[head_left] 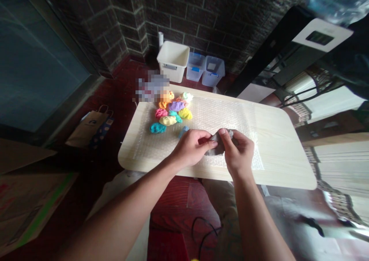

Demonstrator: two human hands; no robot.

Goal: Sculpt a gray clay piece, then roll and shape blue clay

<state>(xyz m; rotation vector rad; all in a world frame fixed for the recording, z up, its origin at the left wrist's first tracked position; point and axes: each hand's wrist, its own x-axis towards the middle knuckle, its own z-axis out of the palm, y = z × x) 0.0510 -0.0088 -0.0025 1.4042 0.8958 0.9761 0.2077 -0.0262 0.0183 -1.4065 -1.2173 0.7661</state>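
Note:
Over the front middle of the table, both hands pinch a soft, crumpled grey cloth-like piece [216, 150]; its exact kind I cannot make out. My left hand [193, 147] is closed on its left side, thumb pointing right. Around its upper right edge my right hand [238, 147] is closed, with the thumb on top. A light blue lump [183, 132] shows just behind my left hand, partly hidden. Farther left lie several crumpled soft bundles, among them a teal bundle [158, 128], a cream bundle [167, 120], a purple bundle [177, 106] and a yellow bundle [185, 113].
Bubble wrap [225, 115] covers much of the pale wooden table [284, 149]. Beyond its far edge stand a white bin [173, 63] and two clear plastic boxes [212, 72]. A paper bag [88, 128] is on the floor at left; a cardboard box [31, 199] sits nearer.

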